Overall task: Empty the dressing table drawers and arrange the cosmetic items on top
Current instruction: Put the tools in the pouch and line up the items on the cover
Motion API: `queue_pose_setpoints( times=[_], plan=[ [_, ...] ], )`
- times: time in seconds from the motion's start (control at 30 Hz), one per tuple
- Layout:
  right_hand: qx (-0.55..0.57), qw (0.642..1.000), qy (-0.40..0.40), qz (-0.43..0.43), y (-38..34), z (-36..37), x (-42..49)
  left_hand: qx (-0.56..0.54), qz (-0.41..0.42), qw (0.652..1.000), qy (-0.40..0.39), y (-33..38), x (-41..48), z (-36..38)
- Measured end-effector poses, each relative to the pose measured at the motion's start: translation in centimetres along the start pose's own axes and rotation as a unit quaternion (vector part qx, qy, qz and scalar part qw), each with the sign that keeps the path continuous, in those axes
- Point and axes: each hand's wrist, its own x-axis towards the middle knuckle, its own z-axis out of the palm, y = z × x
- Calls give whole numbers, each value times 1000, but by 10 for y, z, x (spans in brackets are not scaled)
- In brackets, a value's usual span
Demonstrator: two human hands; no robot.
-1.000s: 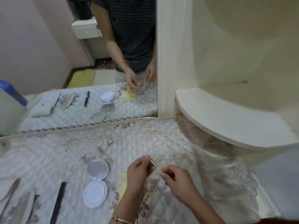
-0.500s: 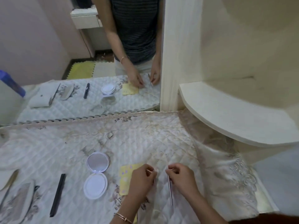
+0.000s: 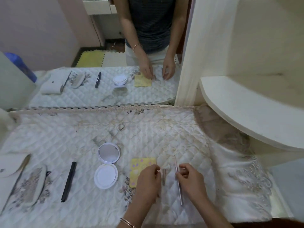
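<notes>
The dressing table's quilted cover (image 3: 65, 139) is white, stitched in a diamond pattern, with beige lace trim along the mirror edge and faded grey-brown floral prints. The open compact (image 3: 107, 167) is white with a silvery mirror in its lid. The small card (image 3: 141, 163) is pale yellow with lilac dots. A slim stick (image 3: 69, 181) is black. The thin tool (image 3: 178, 183) is silver metal. The comb (image 3: 32, 185) is off-white. The shelf (image 3: 246, 104) is cream.

The table top (image 3: 148, 129) has a white quilted cloth (image 3: 57, 142). On it lie a comb (image 3: 33, 186), black pencil (image 3: 69, 181), open compact (image 3: 107, 167), and yellow card (image 3: 139, 167).
</notes>
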Motion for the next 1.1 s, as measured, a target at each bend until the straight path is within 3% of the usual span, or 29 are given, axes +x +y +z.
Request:
queue_pose_setpoints(
  times=[0.3,0.43,0.6,0.73,0.8,0.93,1.1],
  plan=[
    [-105,988,-36,-107,-55,11,-14,9,-60,994,90,-88,-41,-105],
    [-179,955,-55,-232,-100,64,-24,34,-97,980,170,-151,-49,-166],
    [-146,940,-87,-296,-163,174,-56,49,-66,989,124,-219,-35,-222],
    [-123,960,-136,-209,-204,241,-67,81,-35,995,-37,-224,-15,-224],
    [-130,974,-122,-140,-216,260,-65,77,-18,993,-85,-217,-9,-221],
    [-120,988,-83,-47,-222,275,-56,83,-18,988,-128,-215,-2,-215],
    [-77,994,-74,2,-228,277,-49,83,0,988,-132,-222,0,-223]
  ],
)
